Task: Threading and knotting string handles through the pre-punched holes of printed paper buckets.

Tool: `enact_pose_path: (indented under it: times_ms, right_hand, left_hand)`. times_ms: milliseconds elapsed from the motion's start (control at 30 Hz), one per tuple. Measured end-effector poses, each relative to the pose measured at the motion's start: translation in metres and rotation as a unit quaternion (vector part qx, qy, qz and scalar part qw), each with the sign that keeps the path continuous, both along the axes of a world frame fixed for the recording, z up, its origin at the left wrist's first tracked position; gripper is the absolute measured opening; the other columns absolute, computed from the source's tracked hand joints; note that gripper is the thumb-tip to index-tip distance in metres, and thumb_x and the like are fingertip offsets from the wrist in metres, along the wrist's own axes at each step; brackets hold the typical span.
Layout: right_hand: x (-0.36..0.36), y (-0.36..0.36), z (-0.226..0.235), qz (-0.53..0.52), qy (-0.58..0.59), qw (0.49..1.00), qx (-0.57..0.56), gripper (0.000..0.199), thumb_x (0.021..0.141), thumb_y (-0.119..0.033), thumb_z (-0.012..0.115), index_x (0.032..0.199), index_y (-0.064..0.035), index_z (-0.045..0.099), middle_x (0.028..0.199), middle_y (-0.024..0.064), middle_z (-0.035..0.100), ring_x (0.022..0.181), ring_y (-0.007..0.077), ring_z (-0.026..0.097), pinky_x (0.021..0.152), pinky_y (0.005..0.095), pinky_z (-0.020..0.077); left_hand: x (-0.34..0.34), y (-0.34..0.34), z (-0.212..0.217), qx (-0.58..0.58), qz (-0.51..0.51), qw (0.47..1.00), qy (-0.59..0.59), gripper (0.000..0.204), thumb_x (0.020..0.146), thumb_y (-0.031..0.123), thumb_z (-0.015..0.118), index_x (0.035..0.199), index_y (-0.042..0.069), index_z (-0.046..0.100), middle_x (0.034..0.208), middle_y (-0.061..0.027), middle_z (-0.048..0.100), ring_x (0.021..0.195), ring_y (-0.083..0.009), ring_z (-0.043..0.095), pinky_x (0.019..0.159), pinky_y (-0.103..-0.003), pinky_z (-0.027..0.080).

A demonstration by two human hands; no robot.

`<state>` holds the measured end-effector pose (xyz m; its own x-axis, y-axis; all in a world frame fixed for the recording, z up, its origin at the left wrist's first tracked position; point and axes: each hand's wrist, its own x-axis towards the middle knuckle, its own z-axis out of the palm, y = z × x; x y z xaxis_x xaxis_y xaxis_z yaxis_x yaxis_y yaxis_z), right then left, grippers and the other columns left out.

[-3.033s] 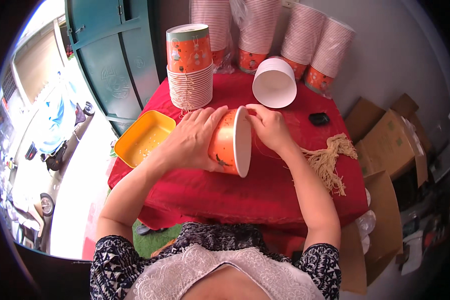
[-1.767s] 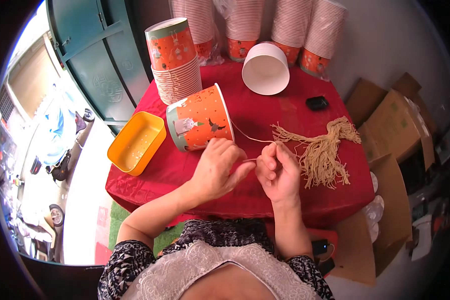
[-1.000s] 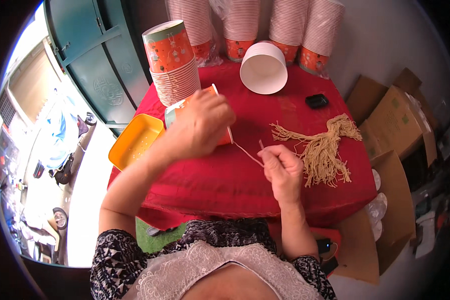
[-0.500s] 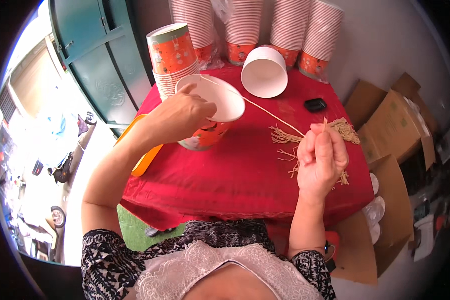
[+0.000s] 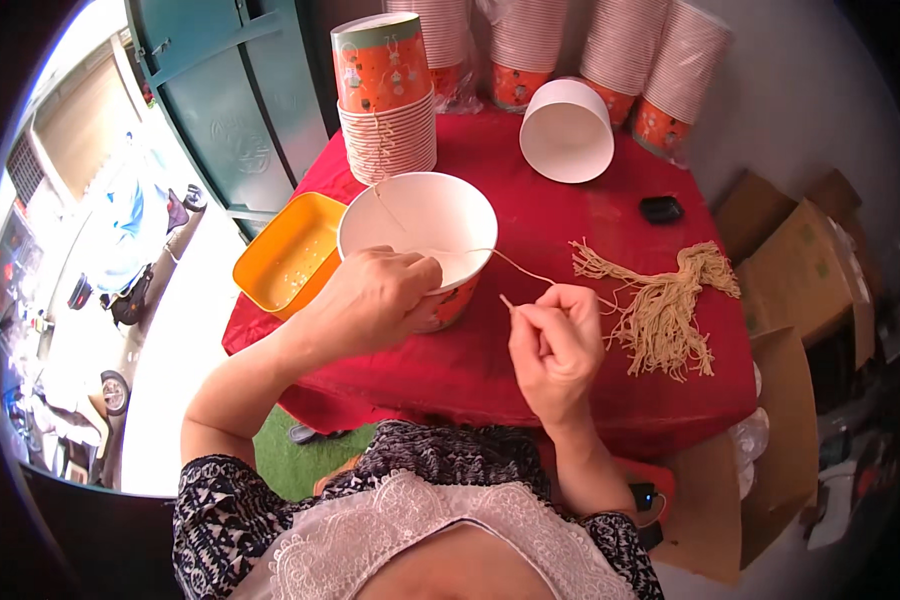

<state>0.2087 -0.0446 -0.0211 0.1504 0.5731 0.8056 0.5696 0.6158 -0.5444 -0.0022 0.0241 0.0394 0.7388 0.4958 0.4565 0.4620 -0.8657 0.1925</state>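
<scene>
A white-lined paper bucket (image 5: 460, 210) with an orange printed outside stands tilted towards me on the red cloth. My left hand (image 5: 382, 295) is closed over its near rim; some fingertips are hidden. From inside the bucket, a thin beige cord (image 5: 532, 273) crosses the right rim and trails towards my right hand (image 5: 558, 345). That hand is closed, pinching a short cord end between thumb and forefinger. Another bit of cord hangs at the bucket's far left wall. Right of my right hand lies a bundle of beige cords (image 5: 670, 310).
Beside the bucket is a yellow tray (image 5: 260, 265) with small pale bits. Nested orange buckets (image 5: 385, 70) rise behind it. Another bucket (image 5: 567, 135) lies on its side, near a small black object (image 5: 661, 209). Wrapped bucket stacks (image 5: 620, 50) line the back; cardboard boxes (image 5: 795, 270) stand right.
My right hand has moved left and nearer the bucket, so the cord hangs slacker. My left hand has shifted from the left side to the near rim. The view has shifted too.
</scene>
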Motion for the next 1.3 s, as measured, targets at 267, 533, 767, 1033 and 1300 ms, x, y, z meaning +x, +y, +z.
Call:
enact_pose_path:
  times_ms: [267,533,767,1033,1300]
  right_hand:
    - [-0.016,0.01,-0.011,0.02,-0.002,0.999,-0.026,0.012,0.074,0.009,0.069,0.08,0.0,0.063,0.086,0.0087,0.053,0.065,0.0183,0.054,0.05,0.0298,0.0438]
    - [-0.024,0.016,-0.006,0.015,-0.014,0.999,-0.029,0.011,0.074,0.008,0.069,0.078,0.0009,0.062,0.084,0.0086,0.052,0.066,0.0197,0.054,0.051,0.0315,0.0442]
    - [-0.021,0.021,-0.01,0.015,-0.012,0.999,-0.037,0.011,0.074,0.008,0.069,0.078,0.0008,0.062,0.084,0.0091,0.053,0.068,0.0217,0.056,0.054,0.0331,0.046]
    - [-0.023,0.025,-0.012,0.014,-0.014,0.999,-0.03,0.011,0.074,0.007,0.069,0.078,0.0008,0.061,0.083,0.0093,0.053,0.069,0.0225,0.056,0.055,0.0339,0.0469]
    - [-0.028,0.034,-0.013,0.008,-0.028,0.999,-0.023,0.01,0.073,0.006,0.069,0.076,0.0002,0.06,0.082,0.009,0.052,0.069,0.0231,0.056,0.055,0.0342,0.0474]
  left_hand:
    - [-0.004,0.007,0.01,-0.207,0.03,0.976,-0.063,0.013,0.086,0.009,0.058,0.089,-0.002,0.064,0.079,-0.0183,0.066,0.076,-0.0374,0.064,0.07,-0.043,0.05]
    - [0.002,0.023,0.031,-0.251,0.008,0.967,0.042,0.021,0.086,0.008,0.055,0.098,-0.003,0.069,0.085,-0.018,0.07,0.08,-0.031,0.068,0.074,-0.038,0.053]
    - [0.009,0.031,0.029,-0.289,0.005,0.957,0.04,0.022,0.087,0.008,0.056,0.1,-0.002,0.07,0.083,-0.0157,0.071,0.076,-0.0244,0.069,0.073,-0.035,0.054]
    - [0.008,0.033,0.021,-0.249,-0.02,0.968,0.039,0.023,0.086,0.009,0.056,0.101,-0.001,0.07,0.084,-0.0167,0.07,0.079,-0.0277,0.069,0.076,-0.036,0.053]
    - [0.013,0.043,0.024,-0.269,-0.05,0.959,0.075,0.025,0.085,0.01,0.055,0.102,0.0,0.07,0.088,-0.0181,0.07,0.083,-0.0297,0.067,0.08,-0.037,0.051]
